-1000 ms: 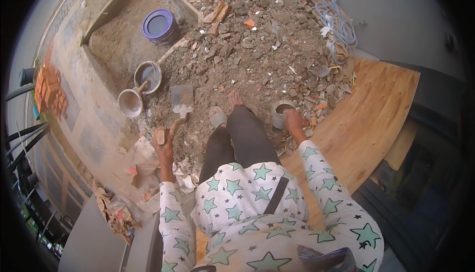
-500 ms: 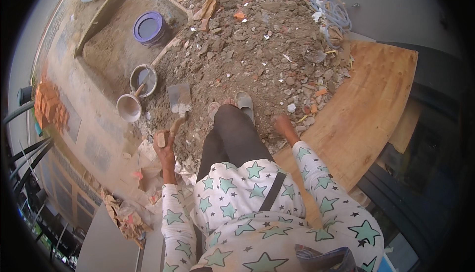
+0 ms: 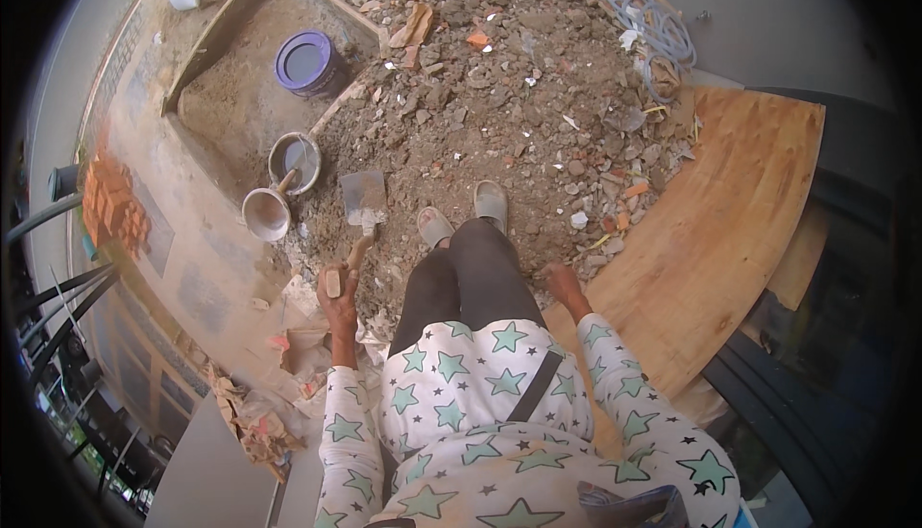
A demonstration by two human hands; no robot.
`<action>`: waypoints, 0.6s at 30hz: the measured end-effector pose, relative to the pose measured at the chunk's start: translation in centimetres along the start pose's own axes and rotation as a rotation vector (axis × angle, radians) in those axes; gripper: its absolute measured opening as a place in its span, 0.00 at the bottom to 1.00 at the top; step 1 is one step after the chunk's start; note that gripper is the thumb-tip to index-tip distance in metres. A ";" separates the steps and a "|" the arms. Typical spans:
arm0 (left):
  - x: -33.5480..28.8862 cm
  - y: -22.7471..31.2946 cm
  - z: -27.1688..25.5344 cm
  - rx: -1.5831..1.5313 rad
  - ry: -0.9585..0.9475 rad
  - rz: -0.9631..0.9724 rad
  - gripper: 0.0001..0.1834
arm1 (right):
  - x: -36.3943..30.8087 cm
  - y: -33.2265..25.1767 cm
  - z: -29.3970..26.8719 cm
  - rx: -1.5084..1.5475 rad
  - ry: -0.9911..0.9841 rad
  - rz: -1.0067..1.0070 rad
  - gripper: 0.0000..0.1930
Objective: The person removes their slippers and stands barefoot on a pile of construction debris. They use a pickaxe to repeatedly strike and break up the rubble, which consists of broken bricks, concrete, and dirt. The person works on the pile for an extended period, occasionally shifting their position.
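Note:
My left hand [image 3: 338, 309] is closed round the wooden handle of a shovel [image 3: 364, 197]. Its flat, square grey blade lies on the rubble to the left of my feet, with mortar-like crust where it meets the handle. My right hand [image 3: 565, 286] hangs near my right thigh, above the rubble's edge by the plywood sheet [image 3: 711, 211]. Its fingers look loosely curled and nothing shows in them. Beyond the shovel, to the left, stand a round bucket [image 3: 315, 165] with grey liquid inside and a long-handled scoop [image 3: 266, 216] leaning at it.
A heap of broken rubble [image 3: 480, 96] spreads ahead of my sandalled feet. At the far left a purple-rimmed bucket [image 3: 309, 64] stands inside a wooden-edged bay. A coiled hose [image 3: 663, 33] lies far right. Orange bricks [image 3: 113, 206] are stacked left; torn brown paper [image 3: 252, 422] lies near left.
The whole view has shifted slightly right and down. My right hand has swung back toward my body, and my legs have shifted. The left hand keeps its grip on the shovel.

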State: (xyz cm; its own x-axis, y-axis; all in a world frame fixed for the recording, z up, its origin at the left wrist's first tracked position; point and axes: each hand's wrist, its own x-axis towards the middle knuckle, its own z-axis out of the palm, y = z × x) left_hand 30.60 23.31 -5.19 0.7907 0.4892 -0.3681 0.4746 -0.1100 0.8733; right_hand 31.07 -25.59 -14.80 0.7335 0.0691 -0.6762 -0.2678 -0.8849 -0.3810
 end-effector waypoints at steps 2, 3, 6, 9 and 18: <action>0.0 0.3 0.5 0.019 -0.007 0.010 0.12 | -0.3 1.1 0.8 0.024 0.017 -0.013 0.09; 0.1 0.7 0.4 0.035 -0.002 0.025 0.12 | -0.2 0.6 0.8 0.041 0.025 -0.028 0.09; -0.1 0.7 -0.3 0.093 0.010 0.024 0.12 | -0.6 -0.7 0.3 -0.026 -0.064 0.009 0.10; 0.0 -0.3 0.3 0.054 0.001 0.039 0.13 | -2.5 -0.1 -1.0 -0.024 -0.039 0.134 0.09; 0.2 -1.5 0.1 0.056 0.028 0.075 0.12 | -6.3 1.5 -2.5 0.188 -0.024 0.313 0.10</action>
State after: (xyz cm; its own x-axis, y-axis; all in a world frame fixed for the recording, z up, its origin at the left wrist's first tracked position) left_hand 30.02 23.51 -6.61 0.8141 0.5015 -0.2928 0.4363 -0.1953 0.8784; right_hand 27.60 -28.54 -9.51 0.5833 -0.1786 -0.7924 -0.5889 -0.7649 -0.2611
